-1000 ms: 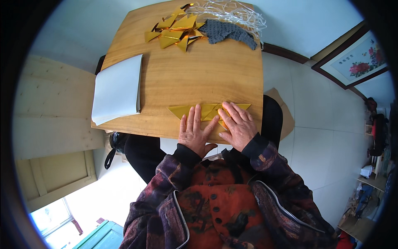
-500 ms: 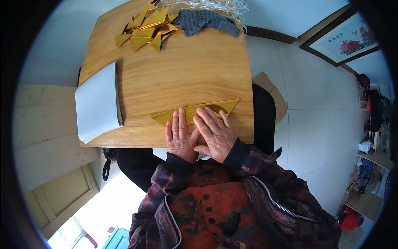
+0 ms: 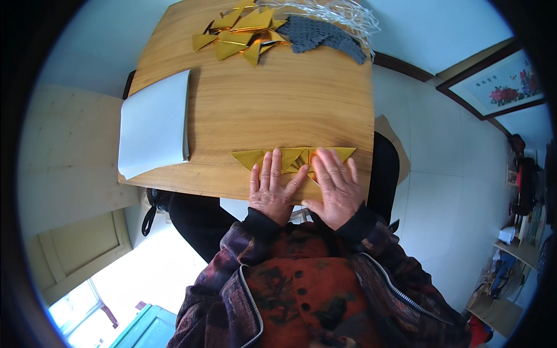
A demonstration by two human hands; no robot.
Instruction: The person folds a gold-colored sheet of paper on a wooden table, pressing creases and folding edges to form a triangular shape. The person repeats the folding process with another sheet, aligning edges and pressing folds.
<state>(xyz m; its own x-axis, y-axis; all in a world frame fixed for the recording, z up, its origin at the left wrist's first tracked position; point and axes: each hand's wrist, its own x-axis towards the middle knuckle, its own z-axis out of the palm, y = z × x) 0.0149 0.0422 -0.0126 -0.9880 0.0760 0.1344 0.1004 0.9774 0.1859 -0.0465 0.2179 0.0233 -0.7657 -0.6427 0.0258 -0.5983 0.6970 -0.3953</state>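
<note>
A folded strip of shiny gold paper with pointed ends lies near the table's front edge. My left hand rests flat on its left half, fingers stretched out. On the right half lies my right hand, palm down, with its fingers extended and thumb spread. Creases in the gold paper show between the two hands; the parts under my fingers are hidden. At the far left of the tabletop is a pile of folded gold paper pieces.
The wooden table also carries a stack of white sheets at its left edge. Toward the back right lie a dark grey textured cloth and a tangle of clear plastic strips. A framed flower picture is at the right.
My right hand has slid rightward along the gold paper, apart from my left hand, showing the creased middle. The whole view has shifted, so the table appears farther right.
</note>
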